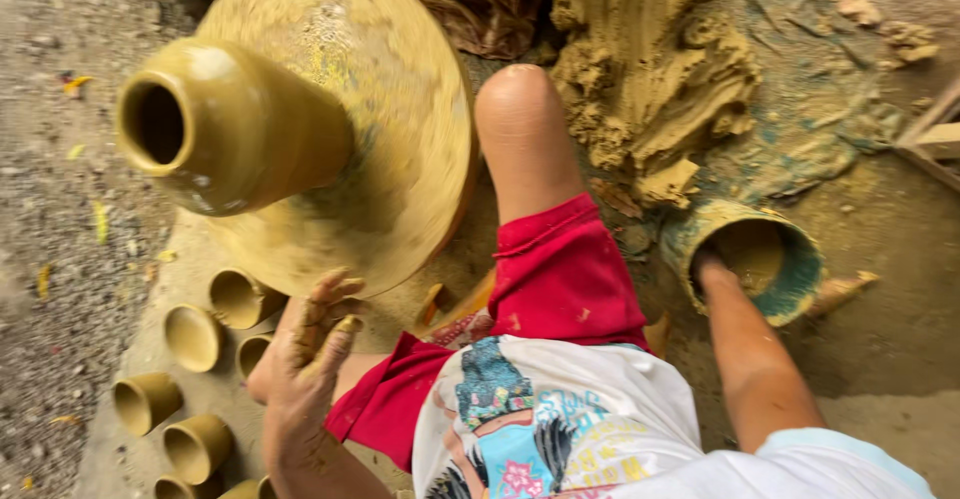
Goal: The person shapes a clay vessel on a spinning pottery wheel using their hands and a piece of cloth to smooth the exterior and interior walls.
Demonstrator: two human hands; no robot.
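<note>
- The wet clay vase (225, 124) stands on the spinning wheel (400, 159) in the upper left, untouched.
- The left hand (305, 349), lower left below the wheel's rim, is spread and clay-smeared, holding nothing, just beside the small clay cups (195, 337).
- The right hand (712, 264) reaches into the green-rimmed pot (795, 289) at right; its fingers are hidden, so its grip cannot be told.

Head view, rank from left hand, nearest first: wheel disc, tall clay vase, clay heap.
Measured from the left hand:
1. Wheel disc, rim just above the fingers.
2. Tall clay vase, on the disc, upper left.
3. Clay heap, far upper right, beyond the knee.
</note>
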